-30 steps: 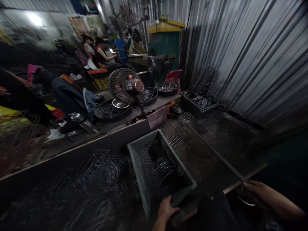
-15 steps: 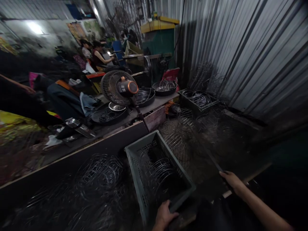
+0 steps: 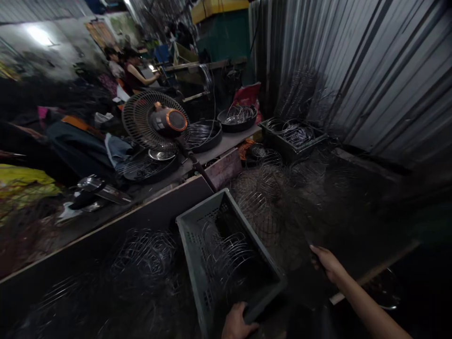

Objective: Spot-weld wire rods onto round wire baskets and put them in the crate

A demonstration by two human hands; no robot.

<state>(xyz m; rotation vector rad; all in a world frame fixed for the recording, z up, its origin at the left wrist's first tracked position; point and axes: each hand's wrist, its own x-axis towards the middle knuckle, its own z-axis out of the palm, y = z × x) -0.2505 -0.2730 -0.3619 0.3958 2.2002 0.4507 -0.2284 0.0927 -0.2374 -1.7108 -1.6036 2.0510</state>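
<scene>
In the head camera's view of a dim workshop, the left hand (image 3: 237, 322) lies at the near end of a green-grey crate (image 3: 257, 237), thumb spread; whether its fingers clamp the rim cannot be told. The right hand (image 3: 327, 262), well apart from the left, is closed around the near end of a dark rod (image 3: 304, 230), which slants away over the floor to the crate's right, its far end lost in shadow. Curved wires (image 3: 235, 254) lie inside the crate, at center foreground. A tangle of wire (image 3: 144, 254) sits to its left, and round wire grids (image 3: 252, 202) lie just beyond its right side. A fan (image 3: 165, 120) stands behind the crate, near a pan (image 3: 238, 126) of wire pieces. A second crate (image 3: 279, 145), also holding wire, sits near a corrugated wall (image 3: 370, 61). Two people (image 3: 136, 73) are in the left background.
</scene>
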